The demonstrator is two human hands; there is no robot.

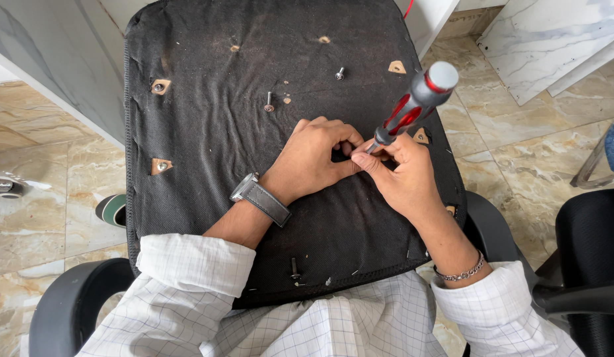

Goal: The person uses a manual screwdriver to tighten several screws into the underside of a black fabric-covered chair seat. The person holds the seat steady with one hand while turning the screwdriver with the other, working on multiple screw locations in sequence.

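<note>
Marble floor tiles surround an upturned black fabric-covered chair seat (pixel 208 132). Two seated screws (pixel 161 125) show along its left edge; loose silver screws (pixel 269 103) lie mid-panel. Left hand (pixel 311 162) pinches at the tip; right hand (pixel 403 175) grips a red-and-grey screwdriver (pixel 413 106) near the right edge.

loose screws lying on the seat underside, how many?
3: one screw upper centre, one screw to its right, one bolt near the bottom edge. The hands may hide more.
</note>
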